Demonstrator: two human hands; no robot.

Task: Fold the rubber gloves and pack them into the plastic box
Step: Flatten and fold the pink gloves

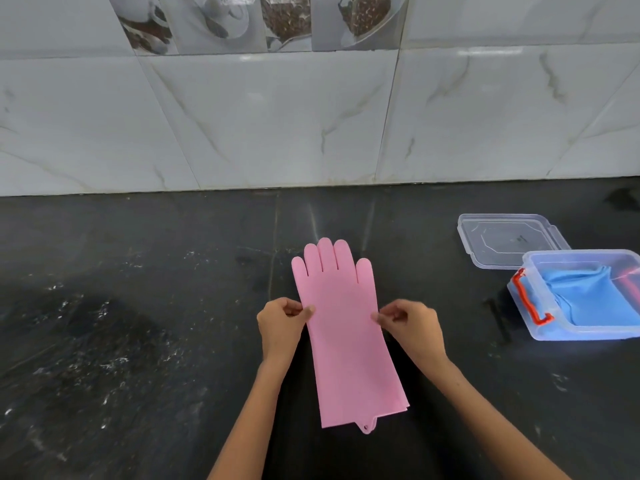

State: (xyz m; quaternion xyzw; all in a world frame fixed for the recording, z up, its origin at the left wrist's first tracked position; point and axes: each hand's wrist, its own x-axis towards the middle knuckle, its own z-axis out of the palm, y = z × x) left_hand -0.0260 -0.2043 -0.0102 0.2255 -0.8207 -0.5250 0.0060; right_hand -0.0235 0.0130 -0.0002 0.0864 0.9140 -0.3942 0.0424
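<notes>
Pink rubber gloves [346,327] lie flat and stacked on the black counter, fingers pointing to the wall, cuffs near me. My left hand [282,323] pinches the left edge at about the palm. On the opposite edge, at the same height, my right hand [410,323] pinches too. A clear plastic box [540,332] with an orange latch handle [528,299] stands at the right edge of view, with folded blue gloves [595,299] inside. Its clear lid [509,240] lies flat just behind it.
The black stone counter [138,323] stretches left and right of the gloves. A grey marble-tiled wall [311,116] rises at the counter's back edge.
</notes>
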